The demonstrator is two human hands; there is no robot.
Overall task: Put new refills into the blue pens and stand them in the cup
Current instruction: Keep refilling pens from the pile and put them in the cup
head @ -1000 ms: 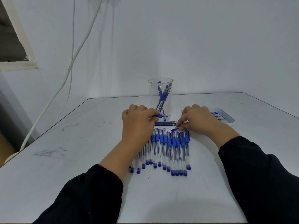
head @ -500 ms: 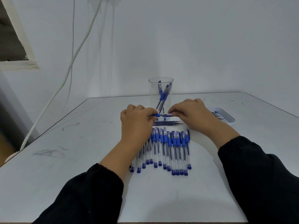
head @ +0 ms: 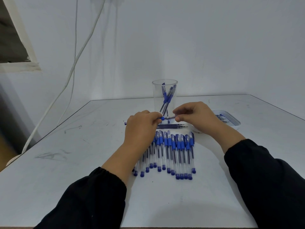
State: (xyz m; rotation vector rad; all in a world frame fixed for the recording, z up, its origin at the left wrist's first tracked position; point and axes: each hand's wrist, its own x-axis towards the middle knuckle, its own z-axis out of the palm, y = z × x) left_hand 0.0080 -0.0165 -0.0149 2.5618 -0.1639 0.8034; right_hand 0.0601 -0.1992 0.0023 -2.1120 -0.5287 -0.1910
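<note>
Left hand (head: 142, 128) grips pen (head: 167, 118) at blue rubber sleeve, right hand (head: 196, 115) pinches tip end; pen held horiz. above table, just before cup (head: 164, 96). Pen light, stiff, clear barrel slick (hold rubber grip). Refills (head: 172, 126) thin, prob. bendy.

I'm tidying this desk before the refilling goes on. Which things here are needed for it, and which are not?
Needed:
pen held by left hand and right hand
row of pens
loose refills
cup

Not needed:
tray, maybe; contents unclear
wall cables
</note>
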